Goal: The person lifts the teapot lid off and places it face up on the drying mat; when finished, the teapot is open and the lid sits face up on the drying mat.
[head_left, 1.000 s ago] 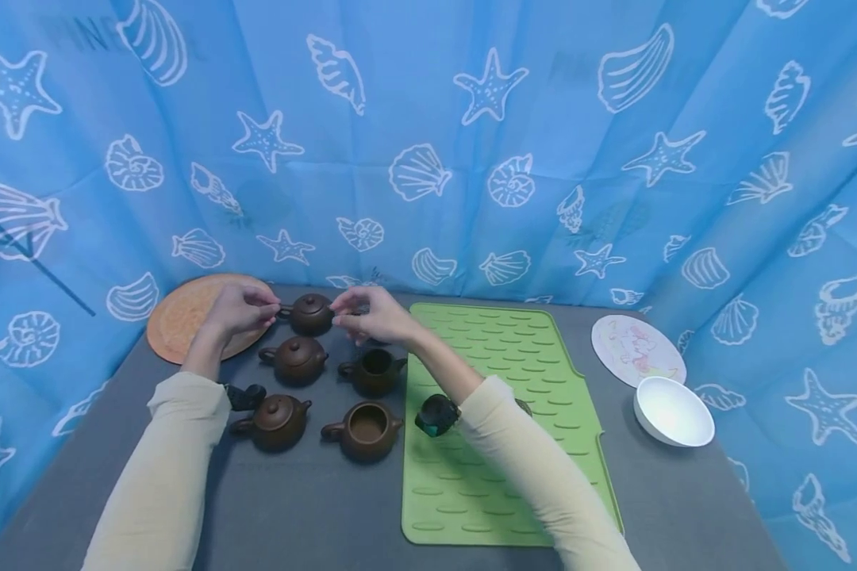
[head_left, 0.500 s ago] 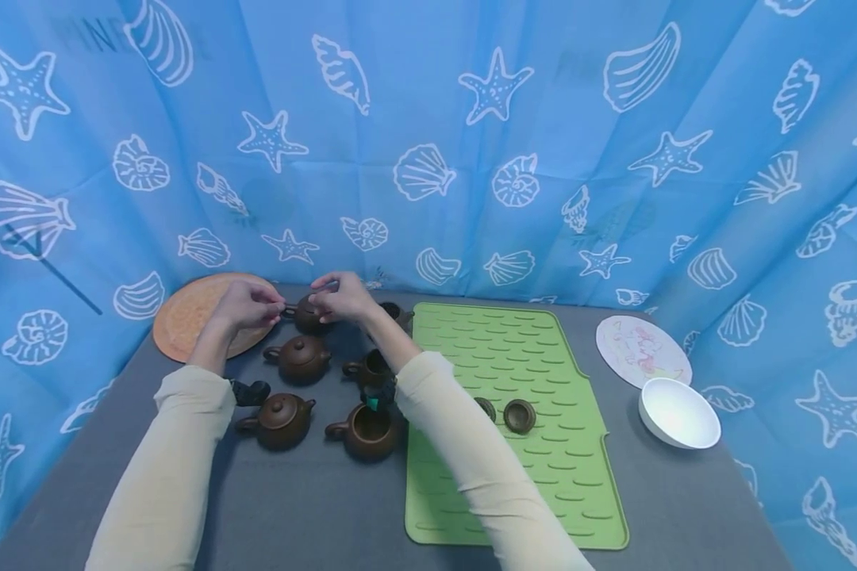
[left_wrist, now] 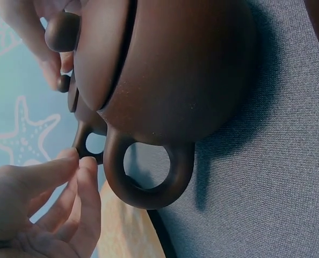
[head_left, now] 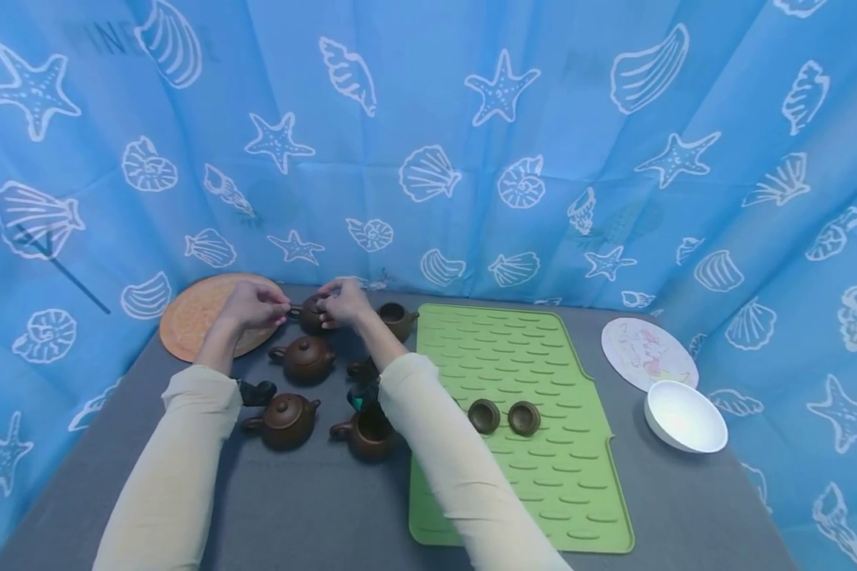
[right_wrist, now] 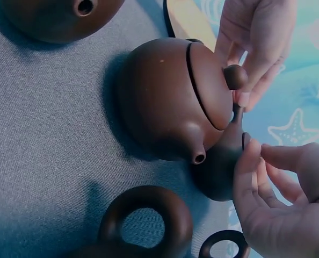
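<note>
At the back left of the table, the far brown teapot [head_left: 309,316] stands between my hands with its lid on. My left hand [head_left: 255,307] pinches its handle [left_wrist: 88,155] between thumb and fingers. With thumb and fingertips, my right hand [head_left: 346,304] pinches the lid knob [left_wrist: 63,83]; in the right wrist view these fingers partly hide the lid. Nearer stand two more lidded teapots, a middle one [head_left: 307,360] and a front one [head_left: 289,421]. To their right are three lidless pots: back [head_left: 396,316], middle [head_left: 360,370] and front [head_left: 368,438], the latter two partly behind my right arm.
A green ribbed mat [head_left: 500,349] bears small round brown pieces, like upturned lids [head_left: 524,418], one mostly hidden by my sleeve. On the right are a white bowl [head_left: 685,416] and a round printed mat [head_left: 632,345]. An orange-brown round board [head_left: 193,313] lies back left, before a blue curtain [head_left: 428,238].
My right hand has moved left from the far teapot's spout side onto its lid knob. My left hand stays on the handle. The round pieces on the mat have come into sight.
</note>
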`<act>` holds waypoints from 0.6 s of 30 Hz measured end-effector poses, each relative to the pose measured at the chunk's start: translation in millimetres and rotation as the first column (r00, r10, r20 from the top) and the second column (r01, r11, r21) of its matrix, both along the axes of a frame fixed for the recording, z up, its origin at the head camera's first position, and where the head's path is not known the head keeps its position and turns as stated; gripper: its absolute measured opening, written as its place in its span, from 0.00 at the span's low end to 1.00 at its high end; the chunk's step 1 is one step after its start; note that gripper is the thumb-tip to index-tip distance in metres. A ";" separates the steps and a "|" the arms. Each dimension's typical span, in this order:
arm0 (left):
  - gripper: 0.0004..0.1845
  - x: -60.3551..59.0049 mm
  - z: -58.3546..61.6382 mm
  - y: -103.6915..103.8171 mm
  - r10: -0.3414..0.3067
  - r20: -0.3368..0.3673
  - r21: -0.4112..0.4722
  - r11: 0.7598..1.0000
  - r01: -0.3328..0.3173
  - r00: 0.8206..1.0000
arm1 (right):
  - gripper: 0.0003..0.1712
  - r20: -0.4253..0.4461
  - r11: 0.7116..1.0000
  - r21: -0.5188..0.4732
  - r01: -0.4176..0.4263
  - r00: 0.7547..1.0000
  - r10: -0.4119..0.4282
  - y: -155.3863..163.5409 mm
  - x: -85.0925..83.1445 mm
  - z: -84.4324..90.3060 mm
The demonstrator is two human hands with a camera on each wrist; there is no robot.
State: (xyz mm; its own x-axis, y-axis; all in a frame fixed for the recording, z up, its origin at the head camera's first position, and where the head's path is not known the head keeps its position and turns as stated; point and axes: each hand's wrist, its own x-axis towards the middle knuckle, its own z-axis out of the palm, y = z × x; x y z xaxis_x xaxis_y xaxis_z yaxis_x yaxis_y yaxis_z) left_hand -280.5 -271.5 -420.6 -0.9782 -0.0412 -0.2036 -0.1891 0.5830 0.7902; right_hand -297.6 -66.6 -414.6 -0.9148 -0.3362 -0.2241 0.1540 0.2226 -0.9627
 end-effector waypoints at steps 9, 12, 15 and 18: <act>0.13 -1.4 0.5 0.0 -0.008 0.018 -0.008 1.000 0.008 1.000 | 0.11 -0.119 0.985 0.149 0.086 0.991 -0.069 -7.0 0.6 -4.1; 0.13 -1.8 0.6 0.9 -0.015 0.022 -0.011 1.000 0.015 1.000 | 0.09 -0.194 0.966 0.236 0.105 0.979 -0.060 -8.7 1.8 -4.6; 0.13 -1.8 1.1 1.2 -0.017 0.024 -0.013 1.000 0.018 1.000 | 0.09 -0.246 0.950 0.290 0.113 0.968 -0.040 -9.0 2.5 -4.8; 0.14 0.0 2.8 0.0 -0.021 0.020 0.000 1.000 0.021 1.000 | 0.11 -0.257 0.956 0.278 0.093 0.966 -0.019 -6.8 2.3 -2.7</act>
